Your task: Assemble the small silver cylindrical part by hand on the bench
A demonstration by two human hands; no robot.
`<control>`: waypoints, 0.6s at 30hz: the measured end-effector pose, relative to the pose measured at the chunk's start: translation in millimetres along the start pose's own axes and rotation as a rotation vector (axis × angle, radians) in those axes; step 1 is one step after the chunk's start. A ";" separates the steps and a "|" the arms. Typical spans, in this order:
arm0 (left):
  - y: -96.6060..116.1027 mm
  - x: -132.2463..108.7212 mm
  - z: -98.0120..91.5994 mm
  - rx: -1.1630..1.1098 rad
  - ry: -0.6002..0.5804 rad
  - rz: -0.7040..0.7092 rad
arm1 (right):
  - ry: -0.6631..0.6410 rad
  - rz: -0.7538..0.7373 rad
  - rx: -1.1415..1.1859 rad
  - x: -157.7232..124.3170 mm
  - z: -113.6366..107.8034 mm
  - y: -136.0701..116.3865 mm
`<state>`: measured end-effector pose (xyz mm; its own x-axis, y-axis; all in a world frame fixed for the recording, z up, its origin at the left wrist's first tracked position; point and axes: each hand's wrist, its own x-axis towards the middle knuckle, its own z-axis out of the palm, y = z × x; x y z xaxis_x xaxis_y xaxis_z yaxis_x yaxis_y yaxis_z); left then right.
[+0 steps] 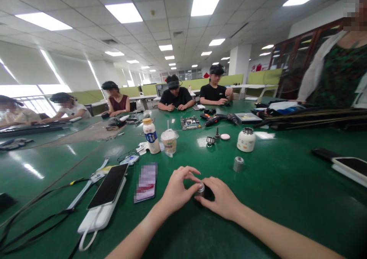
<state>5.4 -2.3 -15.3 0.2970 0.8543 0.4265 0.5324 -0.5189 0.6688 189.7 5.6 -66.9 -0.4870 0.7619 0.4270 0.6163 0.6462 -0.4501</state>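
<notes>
On the green table in front of me, a small silvery metal cylinder [201,190] sits between my hands. My left hand [178,187] has its thumb pressed against the top of it, with the index finger arched over behind. From the other side, my right hand [221,198] curls around it, thumb in front and fingers at the back. Its lower part is partly covered by my fingers. A similar metal cylinder [238,164] stands upright farther right, apart from my hands. Behind it is a white jar [246,140] with an open metal neck.
Left of my hands lie a phone [145,182] and another phone [109,185] on a white power bank [97,217]. A bottle [151,136] and plastic cup [169,142] stand ahead. Farther back are a circuit board [190,123] and power drill [218,118]. Several people sit around the table.
</notes>
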 end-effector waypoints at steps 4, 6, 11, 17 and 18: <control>4.4 -2.1 0.0 0.002 -0.029 0.036 | 0.019 0.005 -0.012 -0.1 0.7 1.2; 5.4 -3.2 0.5 -0.006 -0.033 0.059 | 0.014 0.002 -0.013 0.0 1.0 1.7; 4.0 -3.5 1.7 0.059 -0.008 0.069 | -0.002 0.010 -0.014 0.1 -0.4 0.2; 4.6 -1.6 3.0 0.032 0.033 0.046 | 0.002 0.012 -0.019 0.0 -1.5 -1.6; 4.5 -0.7 2.4 0.023 0.053 0.042 | 0.005 0.013 -0.022 0.1 -1.4 -1.7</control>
<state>9.5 -5.2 -14.2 0.2771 0.8290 0.4859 0.5390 -0.5527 0.6356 189.5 4.6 -65.0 -0.4760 0.7700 0.4249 0.6359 0.6351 -0.4385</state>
